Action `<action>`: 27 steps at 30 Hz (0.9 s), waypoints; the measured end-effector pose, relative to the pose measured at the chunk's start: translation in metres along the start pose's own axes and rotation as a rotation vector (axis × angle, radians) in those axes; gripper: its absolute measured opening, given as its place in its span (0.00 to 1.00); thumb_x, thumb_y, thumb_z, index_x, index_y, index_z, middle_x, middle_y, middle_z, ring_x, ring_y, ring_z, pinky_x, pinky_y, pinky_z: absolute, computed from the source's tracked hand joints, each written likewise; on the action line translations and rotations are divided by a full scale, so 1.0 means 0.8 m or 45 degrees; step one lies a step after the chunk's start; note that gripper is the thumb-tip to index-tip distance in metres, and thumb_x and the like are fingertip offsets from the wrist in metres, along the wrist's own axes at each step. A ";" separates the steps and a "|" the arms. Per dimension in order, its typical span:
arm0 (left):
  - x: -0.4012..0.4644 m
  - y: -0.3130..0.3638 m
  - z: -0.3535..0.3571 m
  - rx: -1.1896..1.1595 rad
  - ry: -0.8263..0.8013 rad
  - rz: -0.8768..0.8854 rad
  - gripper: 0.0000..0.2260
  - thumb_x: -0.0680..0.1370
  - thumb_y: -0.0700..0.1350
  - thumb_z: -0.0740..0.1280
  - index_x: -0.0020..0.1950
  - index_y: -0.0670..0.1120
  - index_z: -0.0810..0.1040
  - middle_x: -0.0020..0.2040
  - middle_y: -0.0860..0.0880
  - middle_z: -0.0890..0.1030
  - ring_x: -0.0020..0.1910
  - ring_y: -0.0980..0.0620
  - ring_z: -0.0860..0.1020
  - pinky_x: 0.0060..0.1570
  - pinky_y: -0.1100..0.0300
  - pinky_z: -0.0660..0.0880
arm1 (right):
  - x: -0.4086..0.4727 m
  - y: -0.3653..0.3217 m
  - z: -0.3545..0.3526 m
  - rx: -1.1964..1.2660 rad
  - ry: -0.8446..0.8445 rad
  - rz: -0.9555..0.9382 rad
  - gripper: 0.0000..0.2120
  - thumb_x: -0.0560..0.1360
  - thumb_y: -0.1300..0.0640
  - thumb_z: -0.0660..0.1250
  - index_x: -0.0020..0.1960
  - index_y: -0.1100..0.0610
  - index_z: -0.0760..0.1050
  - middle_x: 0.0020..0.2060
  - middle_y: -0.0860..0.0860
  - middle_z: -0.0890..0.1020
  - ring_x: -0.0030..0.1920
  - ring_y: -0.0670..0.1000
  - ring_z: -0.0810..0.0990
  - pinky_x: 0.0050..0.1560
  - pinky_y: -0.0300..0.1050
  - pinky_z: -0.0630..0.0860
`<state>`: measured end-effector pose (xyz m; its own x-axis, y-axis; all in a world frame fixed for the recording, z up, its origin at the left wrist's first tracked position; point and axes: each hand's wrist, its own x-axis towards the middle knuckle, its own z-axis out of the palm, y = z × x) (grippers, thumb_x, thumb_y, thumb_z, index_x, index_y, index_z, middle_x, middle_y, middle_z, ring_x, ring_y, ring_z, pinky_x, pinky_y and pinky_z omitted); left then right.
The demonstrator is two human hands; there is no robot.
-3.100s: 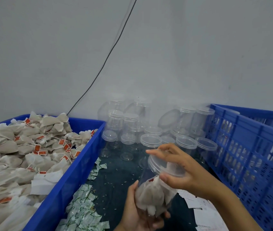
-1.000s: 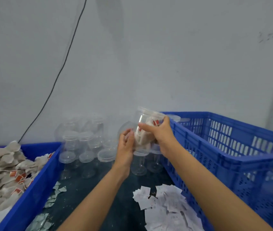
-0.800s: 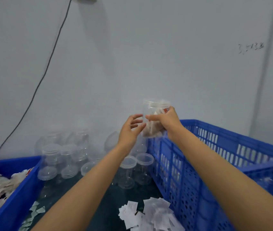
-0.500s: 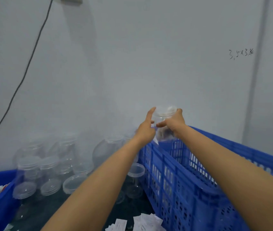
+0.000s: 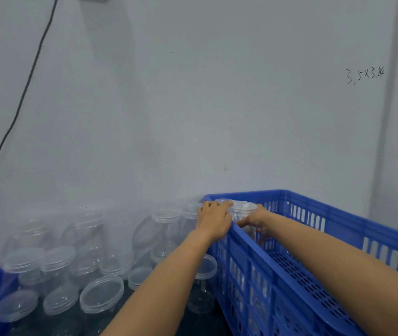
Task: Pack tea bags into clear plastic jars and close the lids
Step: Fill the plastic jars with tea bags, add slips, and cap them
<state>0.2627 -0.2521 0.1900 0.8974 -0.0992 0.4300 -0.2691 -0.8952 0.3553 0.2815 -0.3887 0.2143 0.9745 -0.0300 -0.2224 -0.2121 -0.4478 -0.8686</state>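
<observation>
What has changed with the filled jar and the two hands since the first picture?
The filled jar went from in front of the person, over the table, right and away into the far corner of the blue crate. The right hand still grips it; the left hand moved from its base to its lid. The empty jars stayed put.

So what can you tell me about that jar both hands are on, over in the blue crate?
The jar is clear plastic, round, with a see-through lid on top. Pale tea bags show dimly inside. It stands upright in the far corner of the blue crate, inside the slotted walls. The left hand rests over its lid edge and the crate rim; the right hand grips its side. Its base is hidden.
</observation>
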 end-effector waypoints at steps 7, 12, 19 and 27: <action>0.002 -0.011 0.017 0.060 0.039 0.069 0.18 0.82 0.48 0.51 0.70 0.51 0.70 0.68 0.48 0.68 0.66 0.46 0.65 0.67 0.52 0.59 | 0.024 0.017 0.004 -0.011 -0.058 0.052 0.32 0.68 0.70 0.72 0.70 0.62 0.67 0.49 0.61 0.75 0.40 0.58 0.76 0.27 0.46 0.75; 0.008 -0.012 0.017 0.149 -0.046 0.055 0.18 0.83 0.49 0.50 0.70 0.50 0.70 0.70 0.48 0.66 0.68 0.45 0.63 0.67 0.50 0.60 | 0.030 0.019 0.005 -0.070 0.020 0.047 0.26 0.71 0.71 0.70 0.67 0.66 0.68 0.52 0.63 0.76 0.34 0.58 0.77 0.24 0.45 0.76; 0.004 -0.005 0.004 0.244 -0.188 0.040 0.20 0.83 0.49 0.47 0.73 0.49 0.67 0.75 0.48 0.64 0.72 0.42 0.60 0.70 0.44 0.58 | 0.027 0.017 -0.003 -0.016 0.018 -0.008 0.20 0.74 0.74 0.61 0.65 0.66 0.66 0.58 0.63 0.72 0.46 0.61 0.77 0.40 0.54 0.79; -0.056 -0.050 -0.023 -0.127 0.275 0.037 0.17 0.82 0.45 0.58 0.71 0.50 0.69 0.69 0.51 0.70 0.66 0.48 0.67 0.65 0.55 0.63 | -0.005 -0.031 -0.008 -0.403 0.304 -0.418 0.09 0.74 0.67 0.58 0.51 0.59 0.61 0.38 0.56 0.68 0.36 0.53 0.67 0.29 0.42 0.58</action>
<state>0.2266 -0.2037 0.1718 0.7961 -0.0193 0.6048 -0.3366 -0.8447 0.4161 0.2837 -0.3833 0.2397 0.9835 -0.0291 0.1787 0.1044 -0.7151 -0.6911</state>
